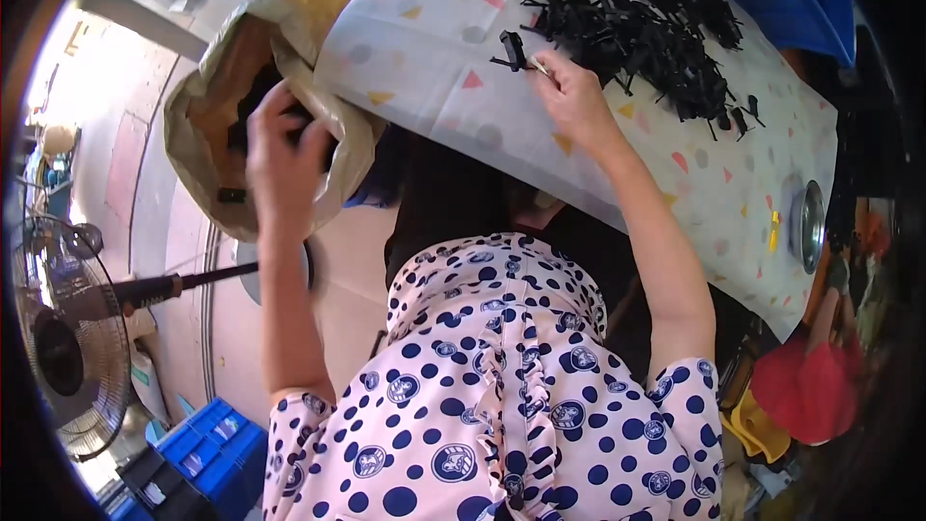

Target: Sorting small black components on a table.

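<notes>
My left hand (278,159) is over the mouth of a pale woven sack (349,150), its fingers apart and slightly blurred, with nothing seen in them. Dark pieces (253,106) lie inside the sack, partly hidden by that hand. Above the patterned tablecloth (434,48), my right hand (576,101) is closed in a pinch on a thin pale stick-like tool (538,66). A small black part (513,48) is at the tool's tip; whether it is held or just touched, I cannot tell. Right beside this hand spreads a heap of small black parts (646,39).
A blue bin (805,0) stands at the table's far right. A round metal dish (812,227) and a small yellow object (775,230) are near the right edge. To the left are a fan (72,338) and blue crates (207,449); a red stool-like object (810,386) is at right.
</notes>
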Tool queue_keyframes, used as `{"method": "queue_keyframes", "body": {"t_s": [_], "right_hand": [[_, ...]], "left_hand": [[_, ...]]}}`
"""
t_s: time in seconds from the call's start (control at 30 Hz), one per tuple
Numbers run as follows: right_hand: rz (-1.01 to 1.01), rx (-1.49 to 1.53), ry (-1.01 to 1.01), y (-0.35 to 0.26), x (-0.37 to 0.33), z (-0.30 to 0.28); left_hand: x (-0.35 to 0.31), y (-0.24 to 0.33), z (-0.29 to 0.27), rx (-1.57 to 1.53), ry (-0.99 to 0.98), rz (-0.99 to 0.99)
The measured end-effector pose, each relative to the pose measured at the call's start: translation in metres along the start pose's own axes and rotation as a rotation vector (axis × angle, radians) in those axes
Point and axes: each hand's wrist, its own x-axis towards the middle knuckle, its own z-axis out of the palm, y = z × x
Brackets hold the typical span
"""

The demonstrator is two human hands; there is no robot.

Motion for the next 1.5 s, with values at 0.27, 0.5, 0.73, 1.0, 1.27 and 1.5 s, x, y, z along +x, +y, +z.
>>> {"method": "queue_keyframes", "body": {"t_s": [0.27,0.5,0.73,1.0,1.27,1.5], "right_hand": [[0.125,0.489,-0.166,-0.044,-0.086,0.009],[0.111,0.631,-0.167,-0.03,-0.13,0.013],[0.175,0.424,0.052,-0.034,-0.156,0.019],[0.192,0.465,-0.051,-0.04,-0.145,0.013],[0.162,0.297,-0.085,-0.041,-0.144,0.017],[0.142,0.263,-0.002,-0.039,-0.137,0.035]], "left_hand": [[-0.033,0.092,0.085,-1.241,-0.742,-0.267],[-0.059,0.096,0.088,-1.285,-0.866,-0.396],[-0.074,0.103,0.093,-1.249,-0.706,-0.506],[-0.084,0.116,0.096,-0.916,-0.77,-0.29],[-0.086,0.11,0.099,-0.639,-0.693,-0.098],[-0.086,0.109,0.099,-0.369,-0.543,0.048]]}}
